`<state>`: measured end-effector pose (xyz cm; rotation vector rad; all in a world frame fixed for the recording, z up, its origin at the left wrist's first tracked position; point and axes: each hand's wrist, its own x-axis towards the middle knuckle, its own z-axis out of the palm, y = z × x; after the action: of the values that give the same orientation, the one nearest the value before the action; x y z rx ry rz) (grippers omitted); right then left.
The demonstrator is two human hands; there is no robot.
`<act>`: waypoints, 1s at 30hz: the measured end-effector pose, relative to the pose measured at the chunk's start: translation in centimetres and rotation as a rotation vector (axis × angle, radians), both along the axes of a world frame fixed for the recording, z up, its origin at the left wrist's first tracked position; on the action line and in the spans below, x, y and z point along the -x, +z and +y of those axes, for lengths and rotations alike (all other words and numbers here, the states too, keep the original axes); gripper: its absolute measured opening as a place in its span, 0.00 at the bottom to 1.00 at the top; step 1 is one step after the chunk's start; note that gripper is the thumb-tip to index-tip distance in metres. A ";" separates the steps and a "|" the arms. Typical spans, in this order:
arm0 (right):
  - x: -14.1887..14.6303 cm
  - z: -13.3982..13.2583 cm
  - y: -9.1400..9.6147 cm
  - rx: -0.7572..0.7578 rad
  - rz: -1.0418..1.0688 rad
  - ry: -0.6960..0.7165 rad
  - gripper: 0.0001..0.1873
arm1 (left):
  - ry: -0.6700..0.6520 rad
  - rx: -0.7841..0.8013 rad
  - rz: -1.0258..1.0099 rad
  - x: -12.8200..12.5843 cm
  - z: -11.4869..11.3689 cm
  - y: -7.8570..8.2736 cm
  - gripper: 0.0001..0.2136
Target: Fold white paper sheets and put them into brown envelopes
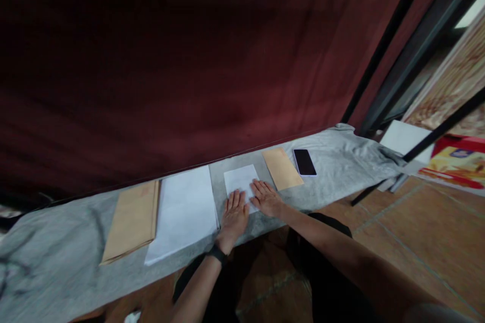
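Observation:
A small white sheet of paper (pixel 239 177), which looks folded, lies on the grey cloth of the narrow table. My left hand (pixel 234 216) rests flat on its near left part, fingers stretched out. On the near right part lies my right hand (pixel 267 199), also flat with the fingers extended. Both palms hide the paper's near edge. Just right of the paper is a single brown envelope (pixel 282 168). To the left sits a stack of larger white paper sheets (pixel 185 212), beside a stack of brown envelopes (pixel 131 219).
A dark-screened phone (pixel 304 162) lies right of the single envelope. The grey cloth (pixel 333 161) covers the table, with a dark red curtain (pixel 227 60) behind it. A red and yellow box (pixel 458 164) stands at the far right, beyond a black pole (pixel 386 40).

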<state>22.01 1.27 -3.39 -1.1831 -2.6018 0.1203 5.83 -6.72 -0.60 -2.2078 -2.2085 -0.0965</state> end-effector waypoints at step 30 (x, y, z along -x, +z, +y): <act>3.6 -0.4 1.5 0.043 0.090 0.167 0.30 | -0.021 -0.021 0.004 0.4 1.8 -1.9 0.28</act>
<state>18.38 0.86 -1.93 -0.9496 -2.6269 0.2578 5.39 -4.94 -2.50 -2.2184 -2.1725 -0.1144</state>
